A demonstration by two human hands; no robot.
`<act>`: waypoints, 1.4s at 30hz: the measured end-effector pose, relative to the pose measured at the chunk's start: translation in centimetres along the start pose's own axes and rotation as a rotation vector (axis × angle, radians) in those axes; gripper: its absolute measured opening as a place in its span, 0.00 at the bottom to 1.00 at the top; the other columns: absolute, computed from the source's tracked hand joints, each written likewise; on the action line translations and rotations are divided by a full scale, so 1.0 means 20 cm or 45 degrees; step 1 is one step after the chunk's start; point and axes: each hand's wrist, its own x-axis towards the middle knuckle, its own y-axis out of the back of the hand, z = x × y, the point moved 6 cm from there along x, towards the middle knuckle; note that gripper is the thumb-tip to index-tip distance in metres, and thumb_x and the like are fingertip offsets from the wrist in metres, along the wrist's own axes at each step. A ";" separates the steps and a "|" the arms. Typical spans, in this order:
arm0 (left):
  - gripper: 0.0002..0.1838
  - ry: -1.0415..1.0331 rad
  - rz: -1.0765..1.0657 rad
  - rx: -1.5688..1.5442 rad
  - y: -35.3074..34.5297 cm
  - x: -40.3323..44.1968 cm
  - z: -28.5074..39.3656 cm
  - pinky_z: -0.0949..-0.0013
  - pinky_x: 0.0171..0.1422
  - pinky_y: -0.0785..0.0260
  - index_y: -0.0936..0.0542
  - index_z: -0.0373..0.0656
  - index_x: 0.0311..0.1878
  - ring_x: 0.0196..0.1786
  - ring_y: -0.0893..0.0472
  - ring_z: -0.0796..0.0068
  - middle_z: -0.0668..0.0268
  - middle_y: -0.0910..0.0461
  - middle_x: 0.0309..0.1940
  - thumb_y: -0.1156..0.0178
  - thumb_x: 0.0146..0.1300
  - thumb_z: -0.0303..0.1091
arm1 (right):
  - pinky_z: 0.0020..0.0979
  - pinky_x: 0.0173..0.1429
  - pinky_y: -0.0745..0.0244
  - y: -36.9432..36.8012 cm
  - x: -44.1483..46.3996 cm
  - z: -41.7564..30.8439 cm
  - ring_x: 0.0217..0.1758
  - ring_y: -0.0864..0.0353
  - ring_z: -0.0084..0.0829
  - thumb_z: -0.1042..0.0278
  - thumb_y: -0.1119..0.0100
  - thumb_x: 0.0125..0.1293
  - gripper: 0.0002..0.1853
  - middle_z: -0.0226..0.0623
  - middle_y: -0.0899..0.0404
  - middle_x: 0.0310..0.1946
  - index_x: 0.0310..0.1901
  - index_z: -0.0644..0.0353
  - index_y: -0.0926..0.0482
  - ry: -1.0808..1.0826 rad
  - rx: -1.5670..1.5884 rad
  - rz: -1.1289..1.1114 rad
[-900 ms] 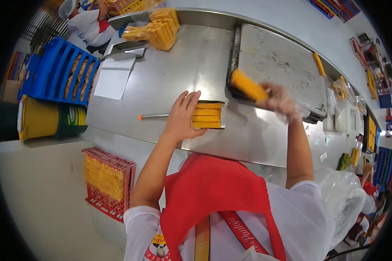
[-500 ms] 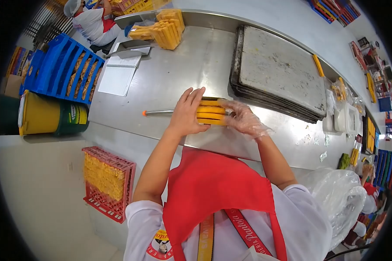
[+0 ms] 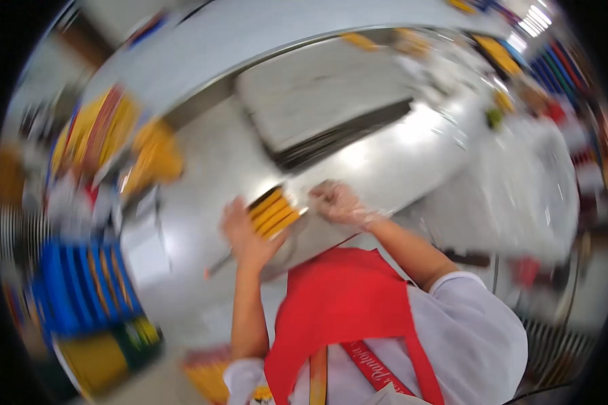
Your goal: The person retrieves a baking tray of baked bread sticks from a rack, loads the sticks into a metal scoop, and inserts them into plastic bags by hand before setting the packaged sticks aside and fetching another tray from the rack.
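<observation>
My bare left hand (image 3: 244,233) is wrapped round a stack of yellow bars (image 3: 275,212) over the metal table, with a dark strip along the stack's far side. To the right of the stack and apart from it, my right hand (image 3: 338,202) wears a clear plastic glove. Its fingers are curled together; motion blur hides what, if anything, is in them. A thin metal rod with an orange tip (image 3: 208,273) lies by my left wrist, partly hidden by it.
Dark-edged baking trays (image 3: 324,94) are stacked on the metal table (image 3: 206,148) beyond my hands. Yellow packs (image 3: 157,156) and a white notebook (image 3: 146,246) lie at the left. Blue crates (image 3: 84,283) stand beside the table; clear plastic sheeting (image 3: 500,196) is at the right.
The camera has turned right, blurring the view. My right hand has come off the yellow bars and moved to the right, while my left hand keeps hold of them.
</observation>
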 end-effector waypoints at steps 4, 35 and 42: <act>0.62 -0.082 0.017 0.175 0.00 -0.04 -0.07 0.30 0.82 0.73 0.47 0.37 0.81 0.84 0.58 0.40 0.48 0.50 0.82 0.29 0.51 0.62 | 0.42 0.62 0.23 0.21 -0.56 0.07 0.56 0.16 0.49 0.53 0.41 0.68 0.24 0.54 0.16 0.52 0.56 0.65 0.17 -0.323 -0.038 0.325; 0.31 -1.121 -1.901 0.487 -2.30 -1.10 1.80 0.53 0.69 0.30 0.23 0.41 0.67 0.63 0.22 0.42 0.40 0.21 0.60 0.35 0.63 0.46 | 0.42 0.63 0.21 0.87 -5.01 0.94 0.55 0.14 0.46 0.58 0.38 0.61 0.20 0.51 0.14 0.48 0.51 0.55 0.13 -2.206 -0.433 2.218; 0.31 -1.270 -2.006 0.326 -2.44 -1.26 2.47 0.53 0.69 0.30 0.23 0.41 0.67 0.63 0.22 0.43 0.40 0.21 0.60 0.35 0.62 0.46 | 0.44 0.71 0.28 1.08 -5.58 0.24 0.66 0.23 0.52 0.68 0.44 0.64 0.26 0.55 0.20 0.57 0.64 0.67 0.25 -2.841 -0.864 2.361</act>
